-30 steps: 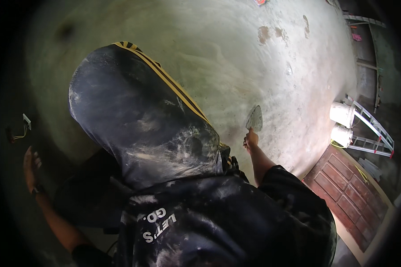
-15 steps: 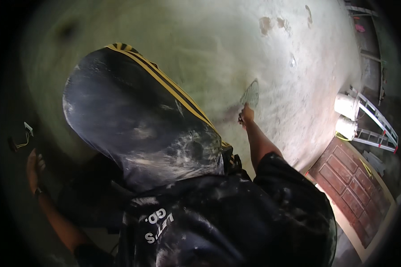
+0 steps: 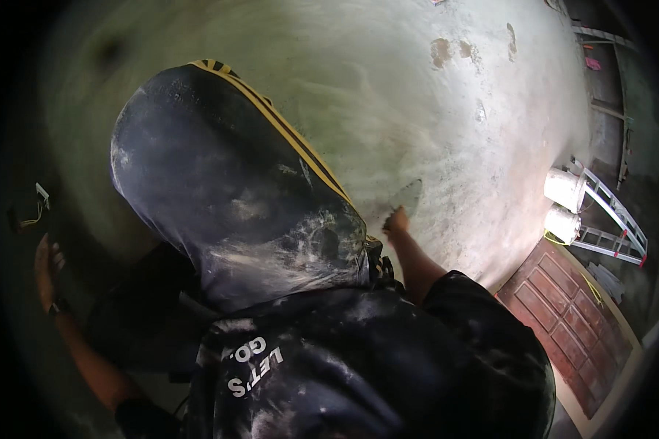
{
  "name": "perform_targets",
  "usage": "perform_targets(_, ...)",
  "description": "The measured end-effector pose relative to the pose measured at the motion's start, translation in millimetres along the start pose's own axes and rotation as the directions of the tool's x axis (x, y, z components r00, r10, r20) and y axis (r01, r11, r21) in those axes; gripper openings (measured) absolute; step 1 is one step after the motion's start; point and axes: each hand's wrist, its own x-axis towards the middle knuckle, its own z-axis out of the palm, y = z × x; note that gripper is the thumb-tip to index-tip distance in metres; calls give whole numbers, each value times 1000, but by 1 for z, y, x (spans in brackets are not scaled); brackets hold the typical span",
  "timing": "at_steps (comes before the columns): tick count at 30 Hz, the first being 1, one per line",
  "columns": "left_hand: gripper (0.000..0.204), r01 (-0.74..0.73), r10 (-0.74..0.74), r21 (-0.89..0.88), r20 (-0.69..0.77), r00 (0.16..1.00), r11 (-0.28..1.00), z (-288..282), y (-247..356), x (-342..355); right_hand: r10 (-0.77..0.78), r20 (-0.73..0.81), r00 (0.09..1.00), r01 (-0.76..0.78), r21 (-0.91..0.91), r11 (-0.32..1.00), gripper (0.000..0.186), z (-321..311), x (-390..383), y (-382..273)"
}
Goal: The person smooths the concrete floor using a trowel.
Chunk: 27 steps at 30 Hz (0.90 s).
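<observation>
My right hand [image 3: 397, 222] is closed around the handle of what looks like a pointed trowel [image 3: 411, 193]. Its thin, grey, roughly triangular blade lies against or close to the pale plastered wall [image 3: 447, 139], and its outline is faint against the plaster. The handle is mostly hidden by the fingers. Far to the left, in shadow, my left hand [image 3: 45, 267] is stretched out with its fingers extended and nothing visible in it. It is nearest to a small white electrical fitting [image 3: 42, 193] with yellow wires [image 3: 32, 220]. Whether that hand touches the wall is hard to tell.
My dusty, dark trouser leg [image 3: 212, 161] with yellow stripes fills the middle. On the right are two white buckets [image 3: 564, 189], an aluminium ladder [image 3: 609, 205] and a brown panelled door [image 3: 564, 322]. Brownish patches [image 3: 441, 53] mark the upper wall.
My right hand and the trowel have moved down along the wall, toward my body. My left hand has shifted slightly up and left. The view has turned a little.
</observation>
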Motion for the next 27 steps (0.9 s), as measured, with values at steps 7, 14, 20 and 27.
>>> perform_targets(7,62,44,-41,-123,21,999,991,2,4,-2,-250,574,780,589,-535,605,64,115,-78,-26)
perform_targets(14,64,-13,14,-37,20,1000,999,2,8,-2,-241,390,889,440,-578,687,61,45,-65,-52)
perform_targets(20,65,-7,6,-77,-11,1000,997,4,-4,-4,-150,161,975,206,-427,881,46,-26,-12,-25)
perform_targets(27,65,-3,1,-97,-24,1000,995,-4,-8,0,-250,677,692,718,-614,327,45,106,-52,-20)
